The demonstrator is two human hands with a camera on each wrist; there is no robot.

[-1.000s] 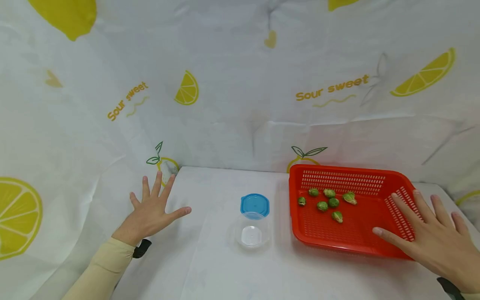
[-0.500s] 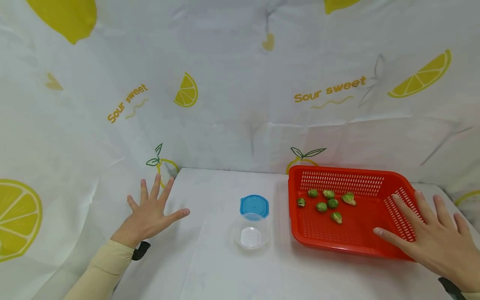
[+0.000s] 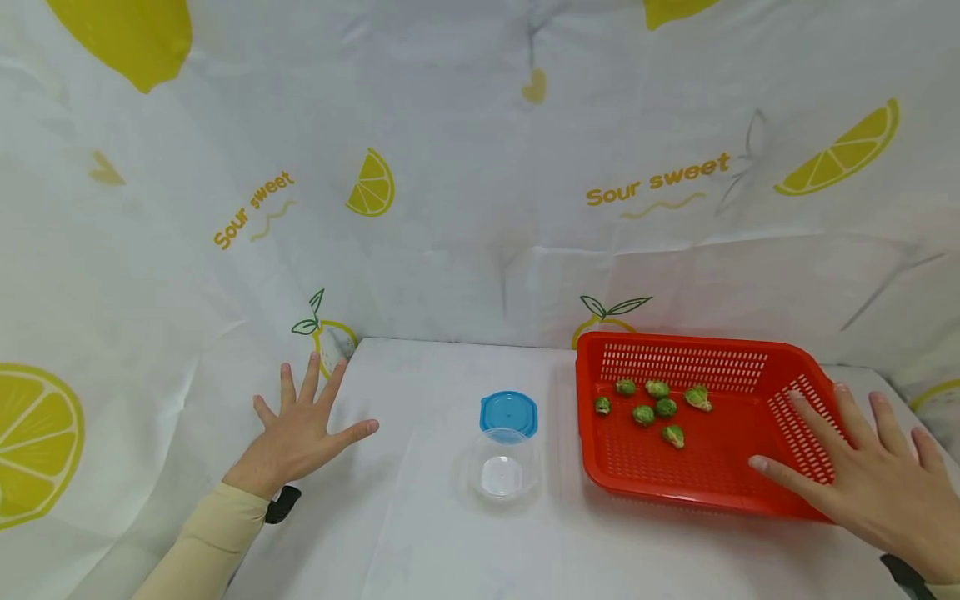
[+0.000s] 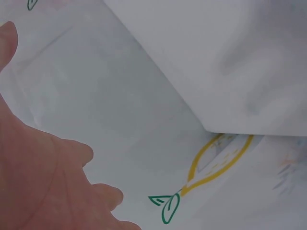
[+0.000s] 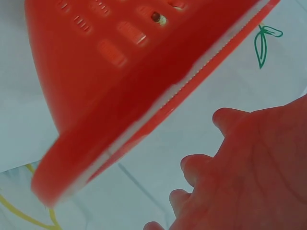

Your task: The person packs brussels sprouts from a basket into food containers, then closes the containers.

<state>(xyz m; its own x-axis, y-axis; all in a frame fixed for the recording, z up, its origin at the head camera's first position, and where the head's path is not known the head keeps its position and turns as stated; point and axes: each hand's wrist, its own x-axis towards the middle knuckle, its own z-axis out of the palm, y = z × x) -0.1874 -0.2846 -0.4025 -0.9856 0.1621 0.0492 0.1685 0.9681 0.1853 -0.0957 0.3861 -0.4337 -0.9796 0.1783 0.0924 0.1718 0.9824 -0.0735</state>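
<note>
My left hand (image 3: 300,433) is held with fingers spread above the left side of the white table, holding nothing. My right hand (image 3: 877,479), also with spread fingers, overlaps the right end of a red plastic basket (image 3: 720,462) in the head view. The right wrist view shows this palm (image 5: 254,163) beside the basket's outer rim, apart from it. Several green Brussels sprouts (image 3: 665,407) lie in the left half of the basket. Mid-table stands a small clear round container (image 3: 501,475), with a blue lid (image 3: 510,410) lying just behind it.
A white table (image 3: 465,550) carries the basket and container. Behind and to the left hangs a white cloth (image 3: 465,167) printed with lemons and lettering. The table's corner (image 4: 207,128) shows in the left wrist view.
The head view has tilted slightly, so the scene sits a little lower. Both hands stay spread in nearly the same places; the basket, container and lid have not moved.
</note>
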